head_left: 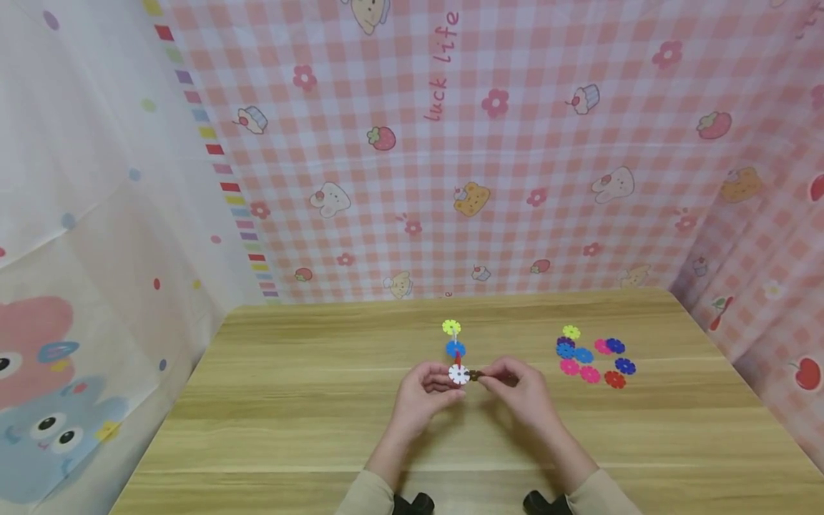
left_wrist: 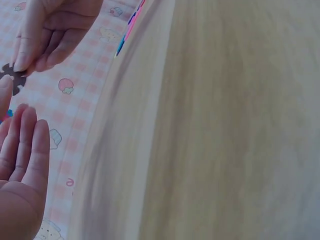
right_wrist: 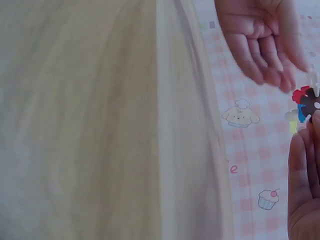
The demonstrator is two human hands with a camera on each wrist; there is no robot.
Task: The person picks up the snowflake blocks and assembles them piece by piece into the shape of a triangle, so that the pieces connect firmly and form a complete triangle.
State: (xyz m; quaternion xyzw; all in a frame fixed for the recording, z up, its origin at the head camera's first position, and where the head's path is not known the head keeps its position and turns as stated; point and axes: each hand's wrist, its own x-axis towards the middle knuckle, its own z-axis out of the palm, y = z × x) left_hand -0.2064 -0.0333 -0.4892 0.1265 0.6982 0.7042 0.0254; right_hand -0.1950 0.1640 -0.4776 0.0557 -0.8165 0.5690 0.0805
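A chain of slotted snowflake discs stands out in front of the hands in the head view. It runs from a yellow disc [head_left: 451, 327] through a pale one seen edge-on, a blue disc [head_left: 455, 349] and a red disc [head_left: 458, 360] to a white disc [head_left: 459, 374]. The left hand [head_left: 417, 398] holds the white disc at its edge, thumb below and fingers behind. Between thumb and fingertips the right hand [head_left: 520, 392] pinches a dark brown disc [head_left: 475, 375], which meets the white one's right side; how deep their slots engage cannot be made out.
Loose discs lie at the right of the wooden table [head_left: 290, 415]: a yellow disc [head_left: 571, 332], a red disc [head_left: 615, 380], a pink disc [head_left: 589, 374] and several others in blue, purple and pink. A checked pink cloth [head_left: 412, 179] hangs behind the table.
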